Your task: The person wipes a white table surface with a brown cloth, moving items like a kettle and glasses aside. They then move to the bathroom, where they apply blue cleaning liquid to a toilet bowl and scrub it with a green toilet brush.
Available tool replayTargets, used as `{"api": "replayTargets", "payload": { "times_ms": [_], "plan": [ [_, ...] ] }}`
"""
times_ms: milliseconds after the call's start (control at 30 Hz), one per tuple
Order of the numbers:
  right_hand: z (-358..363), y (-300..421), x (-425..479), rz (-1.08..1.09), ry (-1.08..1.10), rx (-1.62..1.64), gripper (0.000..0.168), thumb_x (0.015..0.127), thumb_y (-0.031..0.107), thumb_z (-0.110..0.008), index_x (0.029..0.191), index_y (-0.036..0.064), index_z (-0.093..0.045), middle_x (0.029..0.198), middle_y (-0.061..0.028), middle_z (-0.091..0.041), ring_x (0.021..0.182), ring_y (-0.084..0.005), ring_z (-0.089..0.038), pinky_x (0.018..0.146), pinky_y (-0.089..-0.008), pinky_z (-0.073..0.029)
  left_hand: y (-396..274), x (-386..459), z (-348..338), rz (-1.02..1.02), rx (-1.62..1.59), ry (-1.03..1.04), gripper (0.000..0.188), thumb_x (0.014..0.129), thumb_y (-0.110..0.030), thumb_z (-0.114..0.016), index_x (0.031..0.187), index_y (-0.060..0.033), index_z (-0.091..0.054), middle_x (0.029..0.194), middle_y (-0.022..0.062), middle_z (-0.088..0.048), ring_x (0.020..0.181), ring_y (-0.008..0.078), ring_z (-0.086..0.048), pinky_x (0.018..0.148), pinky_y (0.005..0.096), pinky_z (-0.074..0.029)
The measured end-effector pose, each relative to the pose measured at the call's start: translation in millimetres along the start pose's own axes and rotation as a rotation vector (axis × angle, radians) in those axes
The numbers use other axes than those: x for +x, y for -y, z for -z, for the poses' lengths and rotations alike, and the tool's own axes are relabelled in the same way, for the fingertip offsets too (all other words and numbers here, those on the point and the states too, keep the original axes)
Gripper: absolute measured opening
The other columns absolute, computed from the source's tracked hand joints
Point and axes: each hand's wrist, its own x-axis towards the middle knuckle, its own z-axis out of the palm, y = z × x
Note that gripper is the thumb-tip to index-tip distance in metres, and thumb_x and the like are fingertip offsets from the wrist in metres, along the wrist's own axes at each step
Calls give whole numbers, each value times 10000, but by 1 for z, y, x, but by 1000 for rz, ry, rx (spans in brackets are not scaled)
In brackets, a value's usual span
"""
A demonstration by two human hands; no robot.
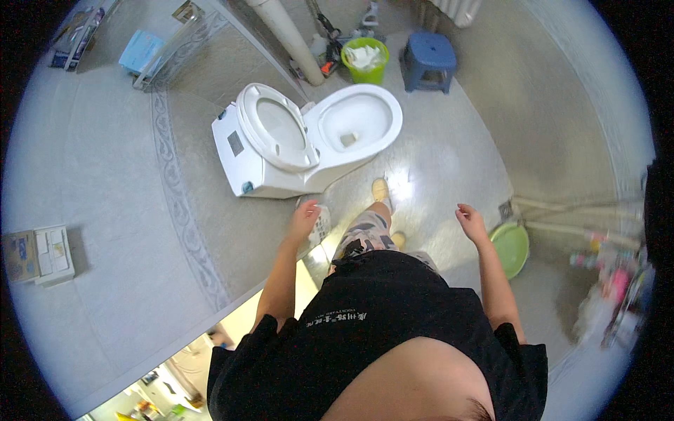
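My left hand hangs empty, fingers loosely bent, just above a white perforated basket that it partly hides. My right hand is held away from my body over the floor, loosely bent and also empty. In front of me stands a white ceramic toilet. Its seat and lid are raised against the tank, so the bowl is uncovered. Neither hand touches the toilet. Below my right hand, a green plastic basin leans by the wall, partly covered by my forearm.
A green bin with white paper inside and a blue plastic stool stand beyond the toilet. A white pipe rises beside it. Pipes run along the right wall. A blue tissue pack sits on a wall rack. A doorway opens at lower left.
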Motion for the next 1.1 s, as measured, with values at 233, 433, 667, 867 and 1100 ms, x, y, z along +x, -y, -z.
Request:
{"api": "replayTargets", "payload": {
  "times_ms": [233, 433, 667, 867, 1100],
  "plan": [
    [47, 105, 179, 211, 50, -132, 347, 816, 212, -559, 1069, -24, -546, 921, -161, -616, 796, -212, -599, 717, -301, -468, -90, 129, 5, -130, 4, -368, 288, 844, -164, -541, 1096, -27, -523, 952, 90, -582, 850, 134, -543, 739, 265, -448],
    [56, 148, 279, 311, 408, -124, 314, 806, 201, -578, 1046, -1, -561, 848, -127, -619, 765, -180, -592, 688, -301, -470, -148, 174, -18, -76, -13, -364, 268, 839, -159, -542, 1071, -25, -525, 909, 80, -584, 834, 163, -554, 723, 281, -457],
    [67, 187, 444, 469, 706, -412, 219, 765, 198, -599, 867, 6, -624, 819, -137, -605, 739, -230, -586, 687, -315, -465, -138, 160, -56, 340, -175, -665, 277, 825, -157, -554, 1059, -10, -536, 928, 109, -589, 803, 185, -567, 690, 287, -460],
    [52, 262, 563, 678, 706, -497, 258, 789, 257, -584, 901, 29, -628, 841, -154, -606, 768, -267, -585, 688, -339, -458, -179, 138, -160, 604, -264, -785, 300, 836, -166, -549, 1110, -48, -518, 948, 77, -578, 814, 153, -559, 691, 273, -452],
    [-7, 314, 602, 710, 1010, -635, 304, 811, 235, -556, 1031, 26, -571, 894, -154, -607, 763, -263, -590, 679, -340, -463, -202, 154, -235, 672, -479, -963, 320, 827, -146, -555, 1128, -43, -510, 1052, 126, -545, 857, 177, -559, 721, 287, -467]
  ]
}}
